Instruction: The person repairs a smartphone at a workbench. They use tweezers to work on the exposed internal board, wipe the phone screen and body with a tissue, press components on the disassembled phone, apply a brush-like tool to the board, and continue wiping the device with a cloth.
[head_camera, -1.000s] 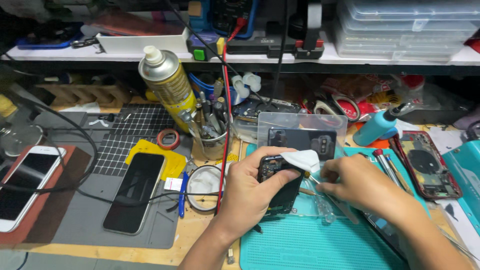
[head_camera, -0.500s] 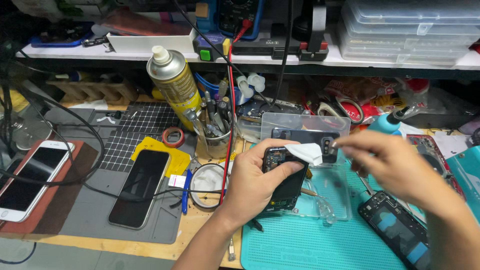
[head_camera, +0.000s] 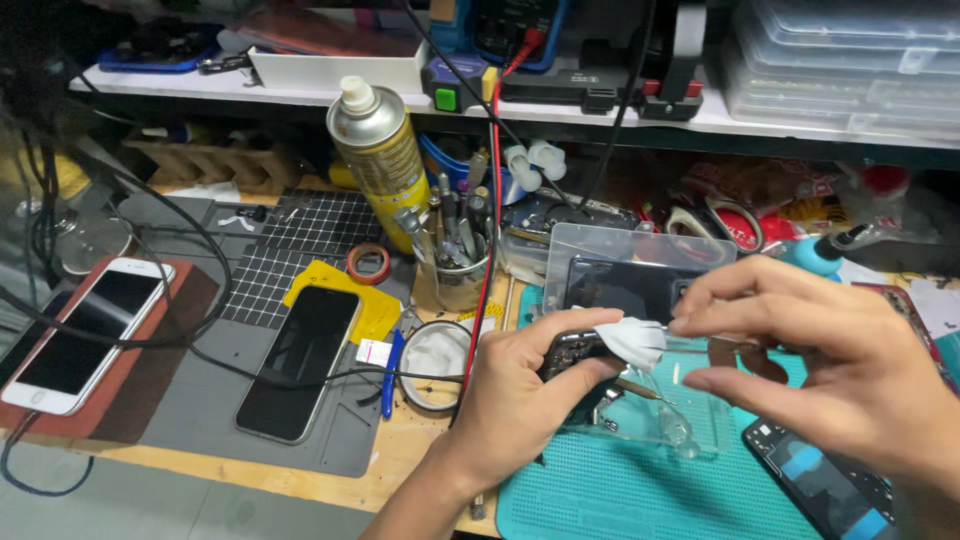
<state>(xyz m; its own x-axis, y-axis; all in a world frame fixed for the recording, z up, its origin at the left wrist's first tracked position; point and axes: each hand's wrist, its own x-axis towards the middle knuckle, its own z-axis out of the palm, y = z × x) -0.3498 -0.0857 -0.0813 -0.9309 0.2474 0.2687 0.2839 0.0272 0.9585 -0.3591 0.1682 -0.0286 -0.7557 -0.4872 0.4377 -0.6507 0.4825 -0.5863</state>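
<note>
My left hand (head_camera: 520, 395) grips a small black opened phone body (head_camera: 572, 352), thumb across its top edge. A crumpled white wipe (head_camera: 632, 340) rests on that phone. My right hand (head_camera: 800, 350) hovers just right of it, thumb and forefinger pinched on thin metal tweezers (head_camera: 712, 343) whose tip touches the wipe. Both hands are above a clear plastic tray (head_camera: 640, 262) and a teal work mat (head_camera: 650, 490).
A yellow spray can (head_camera: 378, 150) and a cup of tools (head_camera: 455, 260) stand behind. A black phone (head_camera: 300, 360) lies on a grey mat, a white phone (head_camera: 85, 335) at the left. A red cable (head_camera: 490, 200) runs down the middle. Another open phone (head_camera: 815, 480) lies lower right.
The view has shifted left and down. My right hand rose from the teal mat to the wipe on the phone and now pinches tweezers there. My left hand keeps its hold.
</note>
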